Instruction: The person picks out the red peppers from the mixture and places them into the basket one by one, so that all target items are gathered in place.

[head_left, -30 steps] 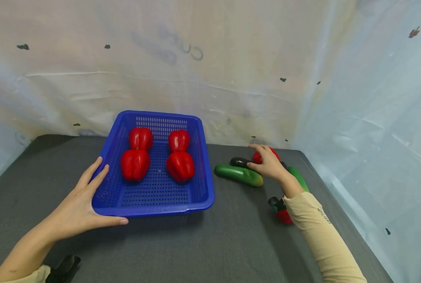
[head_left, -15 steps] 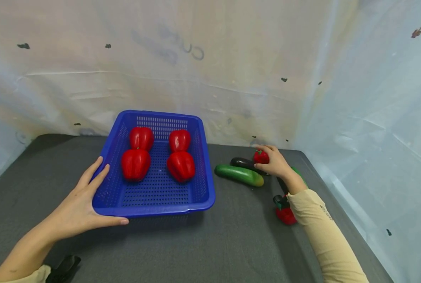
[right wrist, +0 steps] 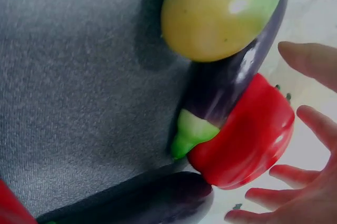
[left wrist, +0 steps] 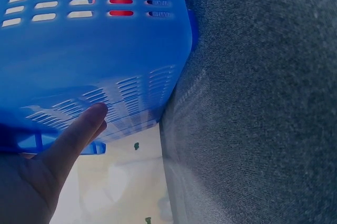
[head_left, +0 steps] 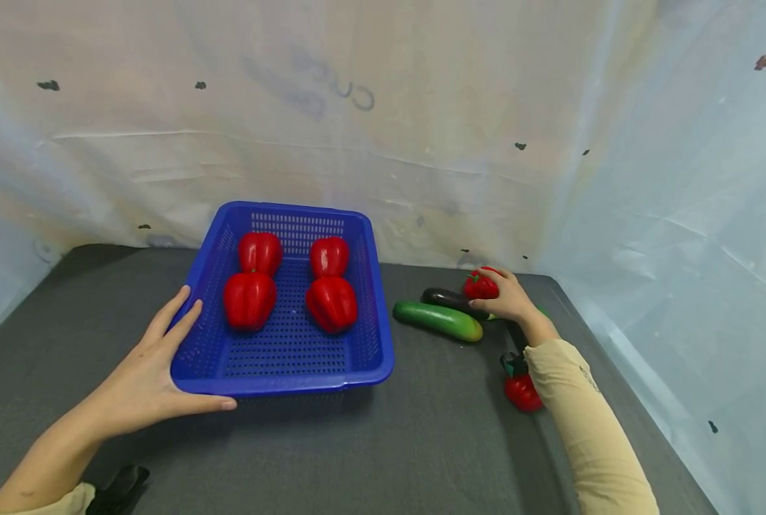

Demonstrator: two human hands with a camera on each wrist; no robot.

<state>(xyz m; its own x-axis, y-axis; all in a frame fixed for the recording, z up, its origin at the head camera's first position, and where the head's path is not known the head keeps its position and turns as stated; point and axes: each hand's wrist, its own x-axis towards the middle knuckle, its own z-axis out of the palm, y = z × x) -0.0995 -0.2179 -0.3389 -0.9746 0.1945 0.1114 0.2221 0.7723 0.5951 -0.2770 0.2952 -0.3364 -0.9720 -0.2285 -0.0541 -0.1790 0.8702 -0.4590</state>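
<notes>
I can see the right hand [head_left: 510, 302] with its fingers spread around a red bell pepper [head_left: 475, 287] on the gray table [head_left: 357, 458]. From over here I can't tell if they touch it. The pepper is right beside a dark purple eggplant [head_left: 447, 297], with a green cucumber [head_left: 437, 320] on the eggplant's other side. The left hand [head_left: 139, 383] is stretched wide against the near left corner of the blue basket [head_left: 280, 385], which has four red bell peppers [head_left: 249, 300] inside.
</notes>
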